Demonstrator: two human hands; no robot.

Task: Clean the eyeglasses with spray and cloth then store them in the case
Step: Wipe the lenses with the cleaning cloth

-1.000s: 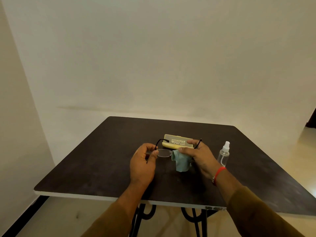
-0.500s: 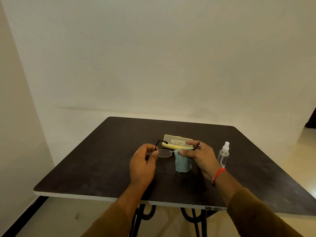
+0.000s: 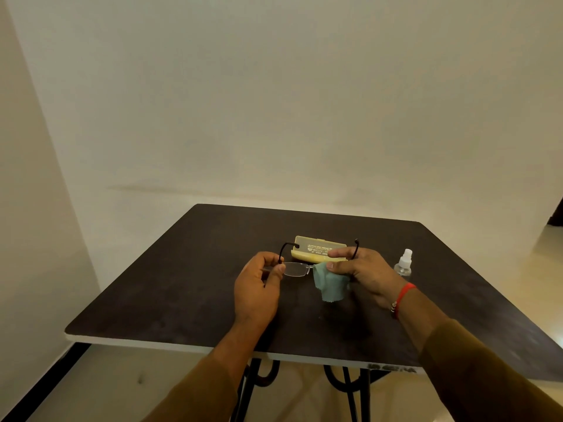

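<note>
Rimless eyeglasses (image 3: 295,268) with thin black arms hang above the dark table (image 3: 182,287), arms unfolded and pointing away from me. My left hand (image 3: 257,283) pinches the left end of the glasses. My right hand (image 3: 362,271) presses a light blue cloth (image 3: 330,284) around the right lens, which the cloth hides. The cloth's loose end hangs down. Behind the hands lies a yellow glasses case (image 3: 316,249), lid shut. A small clear spray bottle (image 3: 403,263) with a white nozzle stands to the right of my right hand.
The table stands in a corner between pale walls (image 3: 274,117). Its near edge (image 3: 152,345) is white, with black curved metal legs (image 3: 344,385) under it. A red thread band (image 3: 402,296) circles my right wrist.
My right hand with the cloth has shifted slightly on the right lens, and the right arm of the glasses now stands more upright. My left hand holds still.
</note>
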